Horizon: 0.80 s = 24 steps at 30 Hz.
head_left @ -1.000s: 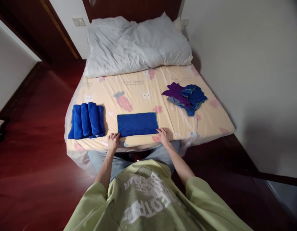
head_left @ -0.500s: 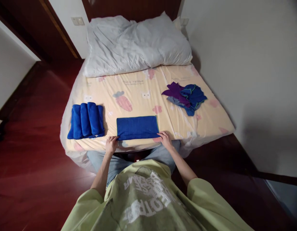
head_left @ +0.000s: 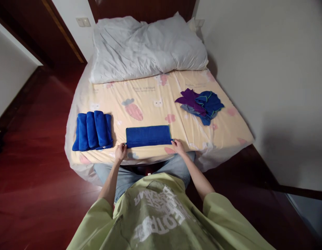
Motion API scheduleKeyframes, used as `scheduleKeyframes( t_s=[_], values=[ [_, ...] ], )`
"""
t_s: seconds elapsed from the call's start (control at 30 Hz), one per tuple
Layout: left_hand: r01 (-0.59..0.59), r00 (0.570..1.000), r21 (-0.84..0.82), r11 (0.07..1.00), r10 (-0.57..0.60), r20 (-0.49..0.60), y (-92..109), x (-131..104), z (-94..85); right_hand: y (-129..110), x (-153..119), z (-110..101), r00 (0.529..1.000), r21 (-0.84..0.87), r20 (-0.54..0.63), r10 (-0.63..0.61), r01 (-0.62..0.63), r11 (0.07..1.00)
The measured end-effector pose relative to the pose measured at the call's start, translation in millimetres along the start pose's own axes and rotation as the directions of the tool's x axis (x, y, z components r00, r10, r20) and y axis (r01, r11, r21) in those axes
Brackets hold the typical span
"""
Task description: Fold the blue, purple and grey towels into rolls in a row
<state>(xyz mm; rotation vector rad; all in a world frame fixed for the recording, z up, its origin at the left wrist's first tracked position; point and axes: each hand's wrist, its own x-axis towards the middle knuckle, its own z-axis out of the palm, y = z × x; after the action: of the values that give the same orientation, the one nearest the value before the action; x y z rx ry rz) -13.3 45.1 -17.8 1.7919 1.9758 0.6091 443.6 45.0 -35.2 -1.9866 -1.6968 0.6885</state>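
A blue towel point(head_left: 149, 134) with green edging lies flat near the front edge of the bed, its near edge folded over. My left hand point(head_left: 121, 152) pinches its near left corner, and my right hand point(head_left: 178, 146) pinches the near right corner. To the left of the towel sits a group of several rolled blue towels point(head_left: 92, 130), side by side on the sheet. Over on the right lies a crumpled pile of purple and blue cloths point(head_left: 202, 105), some with green edging; no hand touches it.
The bed has a cream sheet point(head_left: 111, 100) printed with carrots and rabbits. A large white quilt or pillow point(head_left: 150, 48) lies across its head end. A grey-white wall point(head_left: 267, 69) runs along the right, and dark red floor point(head_left: 33, 146) shows on the left.
Both hands have shifted slightly away from my body, carrying the towel's near edge further over, so the towel covers a narrower strip. The rolls and the pile stay where they were.
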Motion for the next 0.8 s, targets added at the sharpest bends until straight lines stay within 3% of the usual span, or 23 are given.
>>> scheduleKeyframes(
  t_s=[0.23, 0.5, 0.8],
  values=[
    [0.111, 0.991, 0.104, 0.988, -0.118, 0.063, 9.5, 14.9, 0.6, -16.1, 5.6, -4.6, 0.981, -0.116, 0.071, 0.179, -0.171, 0.979],
    [0.201, 0.974, 0.089, 0.975, -0.209, 0.09, 12.8, 21.3, 1.3, -21.4, 9.6, -5.0, 0.97, -0.163, 0.08, 0.231, -0.216, 0.963],
    [0.194, 0.98, 0.083, 0.977, -0.197, 0.033, 17.6, 16.0, 1.6, -23.4, 11.3, -4.9, 0.963, -0.159, 0.071, 0.262, -0.248, 0.956]
  ],
)
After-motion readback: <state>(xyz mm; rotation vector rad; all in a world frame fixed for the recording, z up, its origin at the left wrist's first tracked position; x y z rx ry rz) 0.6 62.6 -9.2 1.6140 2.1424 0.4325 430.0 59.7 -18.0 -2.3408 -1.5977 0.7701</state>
